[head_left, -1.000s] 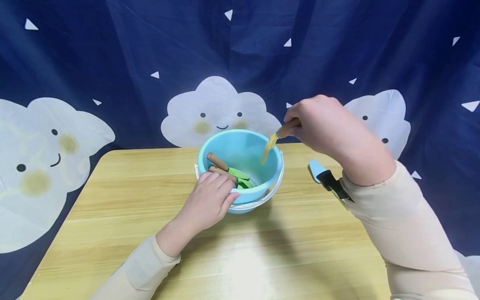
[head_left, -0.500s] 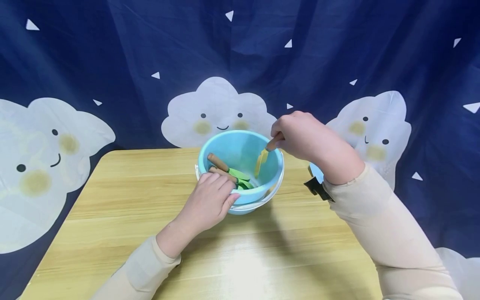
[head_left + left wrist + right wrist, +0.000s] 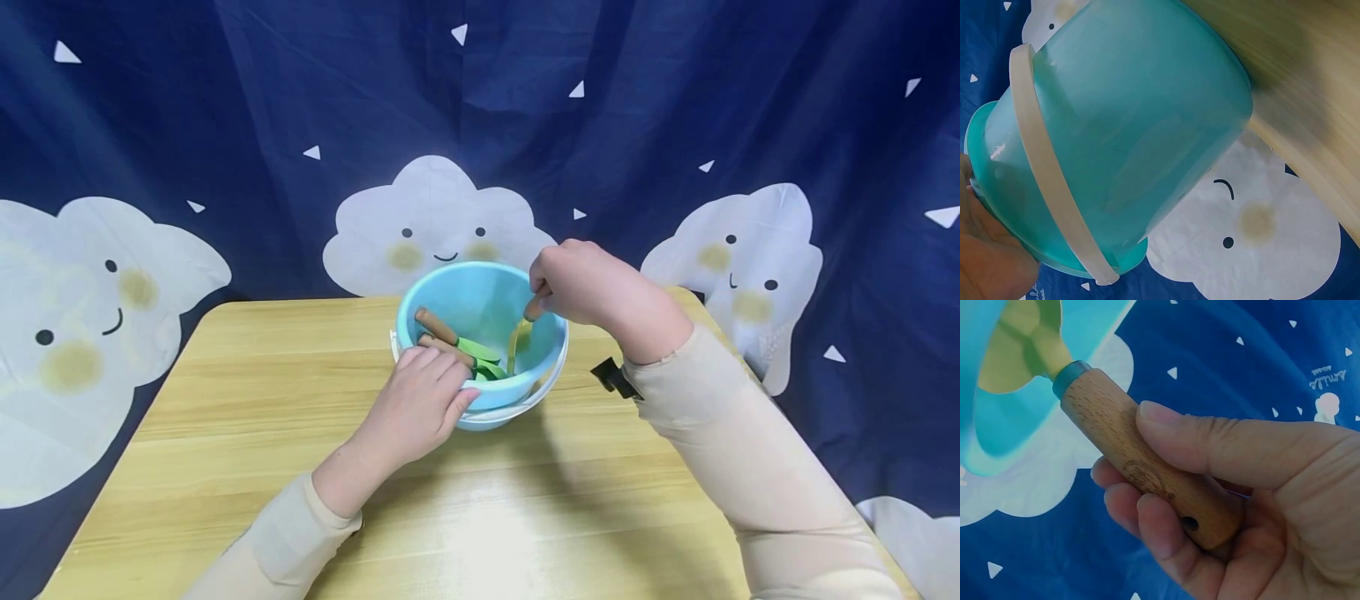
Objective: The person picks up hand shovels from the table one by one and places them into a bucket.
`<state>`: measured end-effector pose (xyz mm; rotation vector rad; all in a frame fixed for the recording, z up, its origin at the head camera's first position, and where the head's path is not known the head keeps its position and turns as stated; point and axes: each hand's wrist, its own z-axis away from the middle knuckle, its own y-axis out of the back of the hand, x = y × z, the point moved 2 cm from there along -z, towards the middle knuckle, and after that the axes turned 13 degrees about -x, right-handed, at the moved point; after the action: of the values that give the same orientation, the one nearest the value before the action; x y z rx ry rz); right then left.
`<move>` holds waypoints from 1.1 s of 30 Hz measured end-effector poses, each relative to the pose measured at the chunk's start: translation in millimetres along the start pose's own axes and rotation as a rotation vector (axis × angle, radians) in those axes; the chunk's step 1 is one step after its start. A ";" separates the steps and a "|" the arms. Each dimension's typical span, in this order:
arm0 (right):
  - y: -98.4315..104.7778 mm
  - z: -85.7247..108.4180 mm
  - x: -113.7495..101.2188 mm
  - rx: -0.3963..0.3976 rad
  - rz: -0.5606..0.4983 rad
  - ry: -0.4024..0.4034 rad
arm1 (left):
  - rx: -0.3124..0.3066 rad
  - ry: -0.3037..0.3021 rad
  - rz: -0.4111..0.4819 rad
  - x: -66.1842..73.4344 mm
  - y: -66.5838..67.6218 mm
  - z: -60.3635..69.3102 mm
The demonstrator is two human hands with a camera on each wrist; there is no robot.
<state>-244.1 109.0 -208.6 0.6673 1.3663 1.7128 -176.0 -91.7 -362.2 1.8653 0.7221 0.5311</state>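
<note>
A light blue bucket (image 3: pixel 468 287) stands on the table, its white carrying handle (image 3: pixel 1054 181) hanging down the outside. My left hand (image 3: pixel 420 400) grips the near left rim, fingers over the edge and thumb outside. From the right, my right hand (image 3: pixel 581 283) holds a yellow toy shovel (image 3: pixel 1110 419) by its wooden grip, thumb on one side and fingers curled on the other. The shovel's yellow blade points down inside the bucket, along the right side. At the bucket's left lie green tools (image 3: pixel 480 350) with wooden handles, partly hidden by my left fingers.
The wooden table (image 3: pixel 247 400) extends round the bucket. A dark blue curtain (image 3: pixel 262 100) printed with white clouds hangs right behind its far edge. A black strap fitting (image 3: pixel 615 379) juts from my right sleeve.
My right hand has moved left and down, lowering the yellow shovel into the bucket. A light blue thing on the right is now hidden behind my right arm. The left hand has stayed still.
</note>
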 end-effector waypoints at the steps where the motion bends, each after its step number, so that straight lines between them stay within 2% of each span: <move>1: -1.1 -1.4 0.2 -0.008 -0.005 -0.002 | 0.002 -0.002 0.000 0.0 -0.2 0.1; 11: -9.2 -13.3 3.0 -0.051 -0.030 0.003 | 0.001 -0.001 0.001 0.5 -0.2 -0.2; 24: -20.8 -30.1 6.2 -0.133 -0.032 -0.049 | -0.007 0.008 0.006 -0.2 -1.1 -0.1; 33: -27.8 -37.1 10.4 -0.168 -0.032 -0.049 | -0.007 0.006 0.004 -0.5 -0.9 -0.6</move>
<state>-271.9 100.5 -246.1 0.5860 1.1781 1.7514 -177.0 -91.4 -362.7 1.8598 0.7191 0.5413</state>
